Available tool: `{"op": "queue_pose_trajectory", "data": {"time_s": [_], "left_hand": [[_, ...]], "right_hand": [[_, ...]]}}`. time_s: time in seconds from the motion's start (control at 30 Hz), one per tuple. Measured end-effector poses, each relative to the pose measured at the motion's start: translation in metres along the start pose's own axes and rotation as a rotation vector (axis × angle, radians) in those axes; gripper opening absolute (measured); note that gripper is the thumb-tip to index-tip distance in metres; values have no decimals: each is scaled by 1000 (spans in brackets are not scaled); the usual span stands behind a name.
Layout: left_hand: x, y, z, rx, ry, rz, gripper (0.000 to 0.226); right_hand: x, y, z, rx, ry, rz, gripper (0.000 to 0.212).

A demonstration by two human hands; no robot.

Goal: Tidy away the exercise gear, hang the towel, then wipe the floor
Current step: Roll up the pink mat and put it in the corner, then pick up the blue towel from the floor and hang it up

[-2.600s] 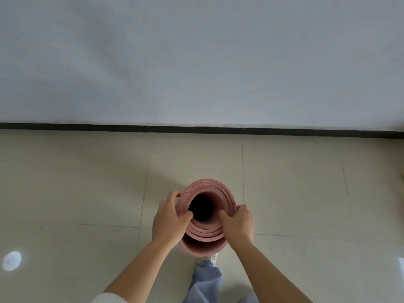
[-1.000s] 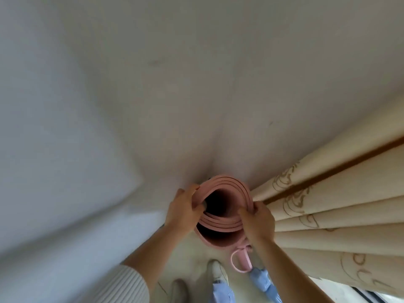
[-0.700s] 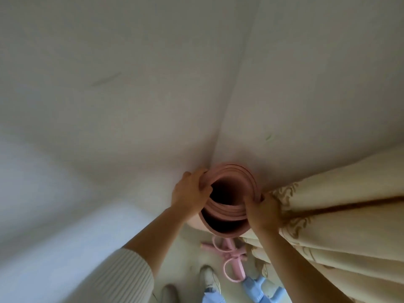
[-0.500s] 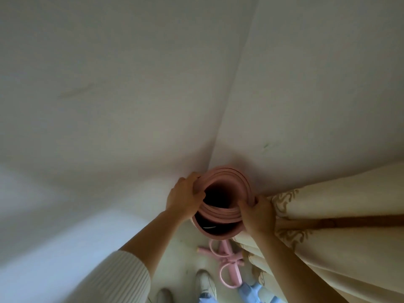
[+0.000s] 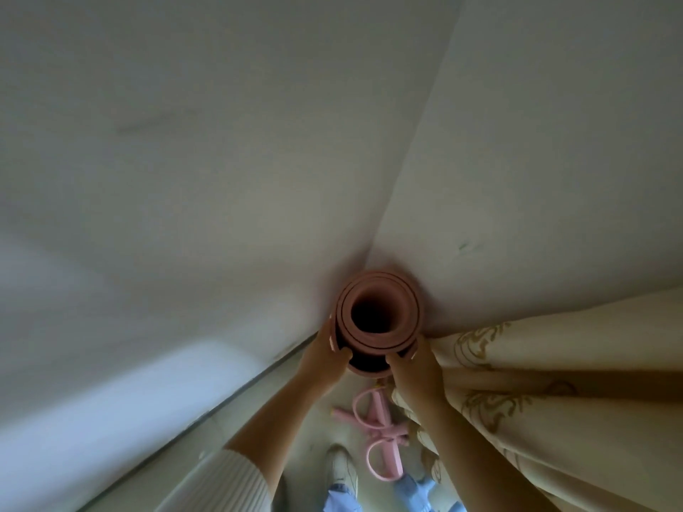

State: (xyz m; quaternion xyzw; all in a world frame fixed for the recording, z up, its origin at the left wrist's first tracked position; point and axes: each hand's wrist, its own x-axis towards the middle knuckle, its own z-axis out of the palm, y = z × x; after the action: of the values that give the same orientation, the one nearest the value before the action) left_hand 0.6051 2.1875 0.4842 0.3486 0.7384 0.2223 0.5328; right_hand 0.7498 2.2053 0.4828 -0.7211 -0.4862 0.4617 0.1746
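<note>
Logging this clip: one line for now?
left hand, right hand hold rolled pink foam mat; upright in wall corner; pink pedal puller on floor

My arms extend forward; left hand [image 5: 325,358] and right hand [image 5: 410,371] grip opposite sides of the rolled mat [image 5: 406,312], thumbs nearest me.

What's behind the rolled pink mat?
Corner of two white walls; cream patterned curtain at its right. The rolled pink mat, left hand and right hand cover the corner's base.

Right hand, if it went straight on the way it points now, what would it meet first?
The rolled pink mat, which the right hand grips; beyond that, probably the wall corner, though depth is unclear.
</note>
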Motion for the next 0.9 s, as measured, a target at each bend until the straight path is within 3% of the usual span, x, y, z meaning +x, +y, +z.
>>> {"op": "queue_pose_trajectory", "data": {"time_s": [0.2,0.33,0.47,0.7,0.9], "left_hand": [[-41,-1,-14,-36,30,-97,61],[-90,0,-33,-80,96,-95,47],[-144,-19,-64,-83,211,-118,42],[-276,-107,-135,-43,440,-126,40],[-435,-240,-178,-28,644,-184,43]], "right_hand": [[-23,-17,-6,-123,-15,0,16],[-55,-32,-6,-210,-82,-38,49],[-98,-54,6,-295,-179,-118,53],[-222,-76,80,-538,-434,-374,40],[-391,-67,170,-683,-669,-642,38]]}}
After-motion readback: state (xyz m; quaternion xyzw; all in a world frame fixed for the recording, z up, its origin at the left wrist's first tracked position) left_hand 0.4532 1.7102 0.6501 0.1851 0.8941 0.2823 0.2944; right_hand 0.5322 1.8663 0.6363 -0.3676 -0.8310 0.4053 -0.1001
